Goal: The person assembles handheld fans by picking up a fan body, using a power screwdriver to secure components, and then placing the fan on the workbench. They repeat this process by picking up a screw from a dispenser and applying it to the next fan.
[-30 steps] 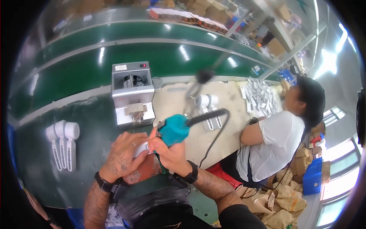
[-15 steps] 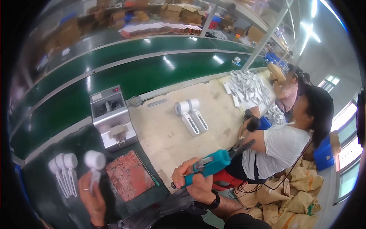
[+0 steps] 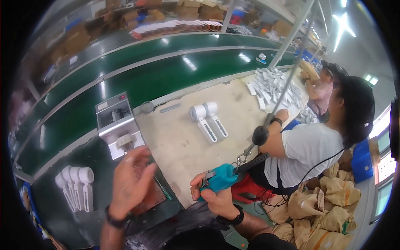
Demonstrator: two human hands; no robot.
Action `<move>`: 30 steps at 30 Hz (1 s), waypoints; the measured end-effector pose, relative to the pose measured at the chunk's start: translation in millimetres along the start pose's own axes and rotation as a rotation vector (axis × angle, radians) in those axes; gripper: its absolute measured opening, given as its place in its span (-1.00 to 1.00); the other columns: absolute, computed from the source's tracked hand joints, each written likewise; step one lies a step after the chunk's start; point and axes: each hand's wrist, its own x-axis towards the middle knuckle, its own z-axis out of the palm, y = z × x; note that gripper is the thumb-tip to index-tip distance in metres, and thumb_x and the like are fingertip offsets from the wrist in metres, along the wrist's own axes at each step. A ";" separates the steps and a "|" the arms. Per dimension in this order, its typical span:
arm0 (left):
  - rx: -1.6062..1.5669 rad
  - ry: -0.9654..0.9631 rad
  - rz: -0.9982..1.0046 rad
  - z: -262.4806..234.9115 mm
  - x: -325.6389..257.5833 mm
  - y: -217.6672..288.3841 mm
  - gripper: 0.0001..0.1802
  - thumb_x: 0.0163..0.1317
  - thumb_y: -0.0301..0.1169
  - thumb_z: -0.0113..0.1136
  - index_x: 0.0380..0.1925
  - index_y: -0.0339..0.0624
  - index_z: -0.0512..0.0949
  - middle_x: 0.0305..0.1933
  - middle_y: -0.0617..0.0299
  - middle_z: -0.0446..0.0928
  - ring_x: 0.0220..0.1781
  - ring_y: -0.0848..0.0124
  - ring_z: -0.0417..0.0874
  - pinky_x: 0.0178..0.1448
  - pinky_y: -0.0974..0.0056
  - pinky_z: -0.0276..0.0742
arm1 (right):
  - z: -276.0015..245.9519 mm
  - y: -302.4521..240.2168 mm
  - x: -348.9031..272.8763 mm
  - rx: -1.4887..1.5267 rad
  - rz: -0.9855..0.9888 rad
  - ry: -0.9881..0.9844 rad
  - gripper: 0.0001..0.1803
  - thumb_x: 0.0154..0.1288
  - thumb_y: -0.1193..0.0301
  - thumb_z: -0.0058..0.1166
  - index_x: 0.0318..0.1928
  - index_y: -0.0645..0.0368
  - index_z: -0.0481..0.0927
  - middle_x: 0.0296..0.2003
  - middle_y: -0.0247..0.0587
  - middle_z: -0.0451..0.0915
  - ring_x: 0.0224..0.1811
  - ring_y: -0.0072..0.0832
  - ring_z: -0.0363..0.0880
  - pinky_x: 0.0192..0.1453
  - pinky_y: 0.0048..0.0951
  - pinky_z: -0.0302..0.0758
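Teal power tool (image 3: 221, 178) sits clasped in the right hand (image 3: 218, 202) — the left hand (image 3: 131, 181) spreads loosely over a red board (image 3: 152, 197), four white gadgets (image 3: 78, 189) farther left.

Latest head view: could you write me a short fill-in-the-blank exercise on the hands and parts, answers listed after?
1. The right hand grips the teal power tool, while the left hand holds ____.
2. On the dark green surface, the round-headed white parts number ____.
3. On the pale surface lie ____ similar parts.
4. In the picture, the grey machine stands to the ____ of that pair.

Missing words: nothing; four; two; left.
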 end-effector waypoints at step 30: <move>0.310 -0.133 0.164 47.0 30.8 -37.6 -0.73 0.24 -0.31 0.41 -0.20 -0.26 0.60 -0.32 -0.07 0.66 -0.23 -0.12 0.71 -0.15 -0.09 0.57 | -9.3 35.1 41.1 -0.438 -0.052 0.039 -0.64 0.41 0.33 0.34 0.08 0.27 0.61 -0.21 -0.30 0.69 -0.18 -0.60 0.61 -0.03 -0.47 0.54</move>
